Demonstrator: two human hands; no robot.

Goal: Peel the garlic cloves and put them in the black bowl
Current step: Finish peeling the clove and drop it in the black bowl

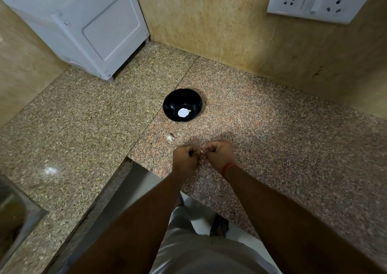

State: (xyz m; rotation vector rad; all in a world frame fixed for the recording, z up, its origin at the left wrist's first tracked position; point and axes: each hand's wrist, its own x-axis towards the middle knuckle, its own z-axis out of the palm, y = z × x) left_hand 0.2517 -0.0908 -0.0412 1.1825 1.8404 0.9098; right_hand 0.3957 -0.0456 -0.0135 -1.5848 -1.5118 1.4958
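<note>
Both hands, the left hand (185, 158) and the right hand (219, 155), are curled together over the speckled granite counter (272, 137), pinching a small pale garlic clove (202, 152) between their fingertips. The round black bowl (169, 106) sits well beyond them, something white at its bottom, and a papery scrap of garlic skin (170, 137) lies between. The clove looks slippery; a hard tug on its skin could flick it off the counter edge.
</note>
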